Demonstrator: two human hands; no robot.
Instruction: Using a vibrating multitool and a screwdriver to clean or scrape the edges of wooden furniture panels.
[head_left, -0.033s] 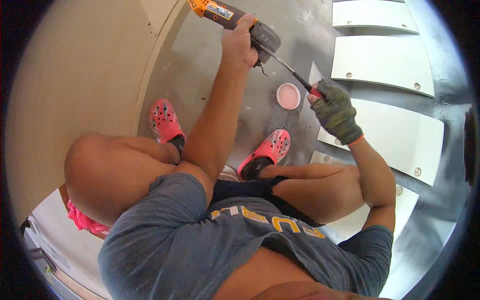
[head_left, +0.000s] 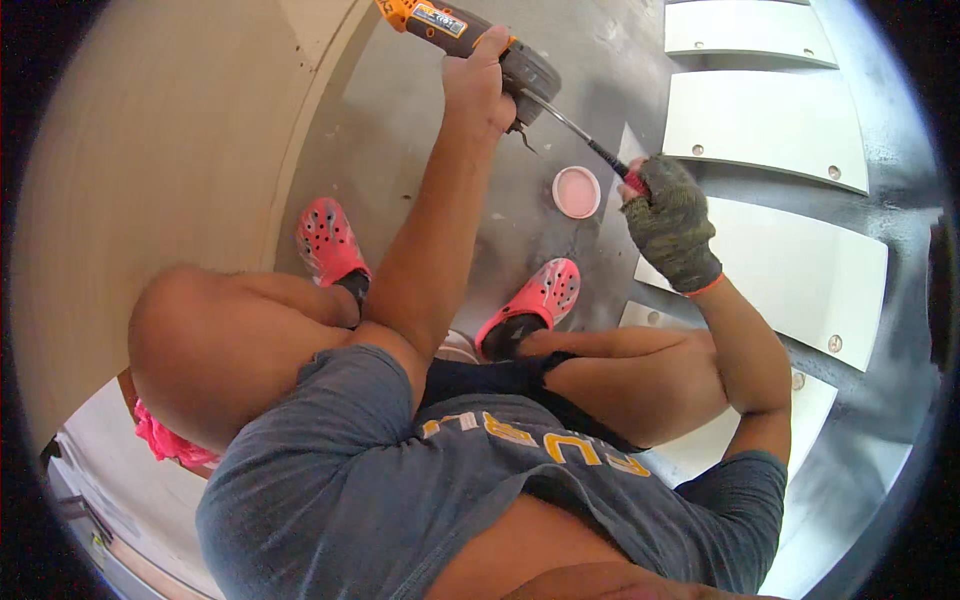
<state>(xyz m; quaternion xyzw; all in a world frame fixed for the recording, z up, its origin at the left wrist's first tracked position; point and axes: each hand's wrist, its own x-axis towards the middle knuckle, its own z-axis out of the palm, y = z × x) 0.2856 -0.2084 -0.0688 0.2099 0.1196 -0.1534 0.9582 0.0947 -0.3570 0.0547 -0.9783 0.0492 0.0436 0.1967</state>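
Observation:
My bare left hand is closed around an orange-and-black power tool at the top of the view, whose exact kind I cannot make out. In a camouflage fingerless glove, my right hand grips the red handle of a screwdriver. Its shaft slants up to the left, and the tip reaches the dark end of the power tool near my left fingers. Whether the tip sits on a screw is hidden. Below the shaft, a round pink lid with a white rim lies on the floor.
Several white curved panels with round fittings lie in a row on the right. A large pale wooden panel runs along the left. My feet in pink clogs rest on the grey floor. Pink cloth shows at the lower left.
My right hand has turned slightly around the screwdriver handle and shifted a little. The left hand and power tool have stayed in place.

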